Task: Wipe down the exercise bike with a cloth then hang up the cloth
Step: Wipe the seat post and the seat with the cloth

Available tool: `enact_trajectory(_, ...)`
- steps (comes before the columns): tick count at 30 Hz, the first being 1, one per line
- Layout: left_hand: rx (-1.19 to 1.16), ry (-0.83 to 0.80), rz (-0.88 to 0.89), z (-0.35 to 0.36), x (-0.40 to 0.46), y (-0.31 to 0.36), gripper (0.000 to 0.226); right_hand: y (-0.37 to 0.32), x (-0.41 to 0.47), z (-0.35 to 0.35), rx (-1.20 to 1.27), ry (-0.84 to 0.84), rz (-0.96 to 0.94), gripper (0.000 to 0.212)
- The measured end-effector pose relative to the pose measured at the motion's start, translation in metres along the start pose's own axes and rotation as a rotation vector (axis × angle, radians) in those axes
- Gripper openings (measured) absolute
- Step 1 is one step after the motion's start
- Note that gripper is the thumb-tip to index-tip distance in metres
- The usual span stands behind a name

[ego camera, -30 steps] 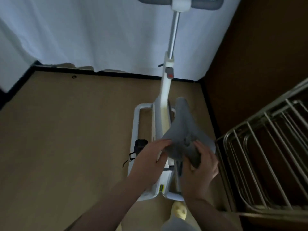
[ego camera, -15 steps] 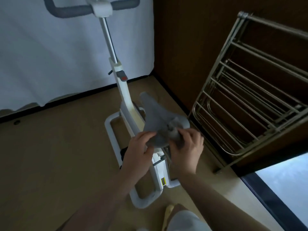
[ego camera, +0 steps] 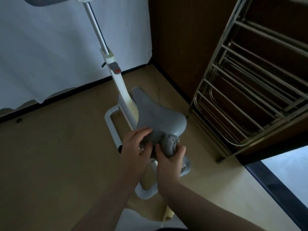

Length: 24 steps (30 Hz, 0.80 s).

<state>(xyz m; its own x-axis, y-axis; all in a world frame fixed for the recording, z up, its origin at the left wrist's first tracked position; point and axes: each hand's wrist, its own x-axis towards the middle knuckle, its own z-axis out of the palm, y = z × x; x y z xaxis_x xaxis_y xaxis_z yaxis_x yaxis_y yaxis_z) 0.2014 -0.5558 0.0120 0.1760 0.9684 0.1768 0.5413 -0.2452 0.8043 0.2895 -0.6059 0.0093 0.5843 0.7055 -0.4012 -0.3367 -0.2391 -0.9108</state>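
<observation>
**Saddle wipe nearly done, cloth bunched in R hand**

Head view (only cam): I'm looking down at the exercise bike (ego camera: 123, 97), white frame w/ grey saddle (ego camera: 156, 114) mid-frame. Right hand (ego camera: 170, 162) has fingers curled round the grey cloth (ego camera: 170, 144), which is wadded into a ball and pressed against the rear edge of the saddle. Left hand (ego camera: 135, 147) sits on the saddle's near-left corner: fingers bent over the edge, thumb below, so gripping the saddle to steady it, as far as I can tell. Handlebar (ego camera: 50, 0) is cut off at top left. A metal drying rack (ego camera: 250, 100) leans on the dark wall to the right, near the bike but not touching it.

How I'd do this step well:
- Keep L hand clamped on the saddle so it doesn't swivel while R rubs.
- Cloth is too balled up; I'd spread it flatter for more contact, esp. round the rear lip and underside.
- Sweep from saddle nose back, not just dab at one spot.
- Post, handlebar and base frame prob. need a pass too; can't tell from here if they're clean.
- Rack bars look the likely hanging spot. I'd shake the cloth open first, then drape it over one bar so it dries flat.
</observation>
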Motion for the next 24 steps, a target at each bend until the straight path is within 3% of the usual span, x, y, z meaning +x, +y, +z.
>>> enact_trajectory(2, -0.003, -0.020, 0.028, -0.003, -0.001, 0.001, 0.038, -0.004, 0.001, 0.003, 0.142, 0.056, 0.080, 0.028)
enact_trajectory(9, 0.023, -0.065, 0.124, -0.014, 0.012, -0.007, 0.033, -0.002, -0.003, 0.019, 0.217, 0.140, 0.110, 0.032)
enact_trajectory(13, 0.044, -0.199, 0.216, -0.028, 0.018, -0.016, 0.038, 0.012, 0.000, 0.027, 0.257, 0.318, 0.118, 0.027)
enact_trajectory(17, 0.048, -0.321, 0.300, -0.039, 0.025, -0.026, 0.044, 0.017, -0.019, 0.062, 0.259, 0.306, 0.112, 0.029)
enact_trajectory(21, 0.031, -0.434, 0.388, -0.049, 0.034, -0.032, 0.043, 0.019, -0.009, 0.069, 0.381, 0.548, 0.148, 0.028)
enact_trajectory(24, 0.025, -0.525, 0.411, -0.054, 0.042, -0.039, 0.041, 0.026, -0.023, 0.097, 0.412, 0.491, 0.204, 0.028)
